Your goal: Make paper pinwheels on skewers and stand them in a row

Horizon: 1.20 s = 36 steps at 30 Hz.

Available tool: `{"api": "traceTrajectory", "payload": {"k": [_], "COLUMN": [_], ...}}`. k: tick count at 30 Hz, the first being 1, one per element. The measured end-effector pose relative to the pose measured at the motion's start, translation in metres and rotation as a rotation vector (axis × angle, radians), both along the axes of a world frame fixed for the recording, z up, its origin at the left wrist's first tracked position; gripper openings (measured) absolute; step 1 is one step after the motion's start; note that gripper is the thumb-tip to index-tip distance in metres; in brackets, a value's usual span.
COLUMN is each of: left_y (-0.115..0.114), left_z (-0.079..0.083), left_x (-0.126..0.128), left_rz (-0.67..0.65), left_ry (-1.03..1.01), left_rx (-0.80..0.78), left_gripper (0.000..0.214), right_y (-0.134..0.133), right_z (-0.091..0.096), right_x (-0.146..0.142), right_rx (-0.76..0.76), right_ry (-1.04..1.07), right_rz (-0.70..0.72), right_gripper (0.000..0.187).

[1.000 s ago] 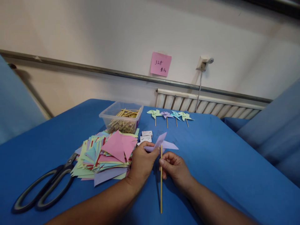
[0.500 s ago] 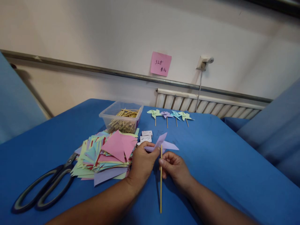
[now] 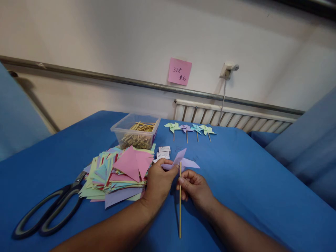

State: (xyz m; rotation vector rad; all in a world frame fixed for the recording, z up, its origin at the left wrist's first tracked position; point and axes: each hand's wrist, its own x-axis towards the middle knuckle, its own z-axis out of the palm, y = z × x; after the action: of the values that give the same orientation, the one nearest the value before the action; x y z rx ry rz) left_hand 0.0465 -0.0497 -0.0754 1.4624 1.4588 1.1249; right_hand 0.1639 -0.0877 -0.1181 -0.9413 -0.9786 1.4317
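Note:
My left hand pinches a purple paper pinwheel, its blades spreading up and to the right. A thin wooden stick stands nearly upright in view, its top end against the pinwheel's middle by my left thumb. The thumb and fingers of my right hand are closed on the upper part of the stick, just below the pinwheel. What fastens the paper to the stick, if anything, is hidden by my fingers. To the left of my left hand lies a pile of coloured paper pieces.
Black-handled scissors lie at the left, blades under the paper. Behind the pile stands a clear plastic box of sticks, with small white boxes beside it. Several pinwheels on sticks lie in a row at the blue table's back.
Almost nothing differs. Both hands keep the same hold on the pinwheel and stick, and the view has shifted only very slightly.

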Motion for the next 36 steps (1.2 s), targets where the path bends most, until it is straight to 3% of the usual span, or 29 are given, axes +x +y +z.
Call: {"api": "traceTrajectory", "payload": {"k": [26,36], "left_y": [-0.0029,-0.0011], "left_z": [0.0019,0.0012], "left_x": [-0.0010,-0.0011], "left_rz": [-0.048,-0.031], "left_ry": [-0.124,-0.073], "left_rx": [-0.035,0.017], "left_gripper": [0.022,0.019], "right_y": [-0.0033,-0.0042], "right_z": [0.0028,0.0053], "right_x": [0.0020,0.0016], "right_rx": [0.004,0.016], "right_ry": [0.035,0.036], "right_rz": [0.042,0.036], "right_gripper": [0.030,0.027]}}
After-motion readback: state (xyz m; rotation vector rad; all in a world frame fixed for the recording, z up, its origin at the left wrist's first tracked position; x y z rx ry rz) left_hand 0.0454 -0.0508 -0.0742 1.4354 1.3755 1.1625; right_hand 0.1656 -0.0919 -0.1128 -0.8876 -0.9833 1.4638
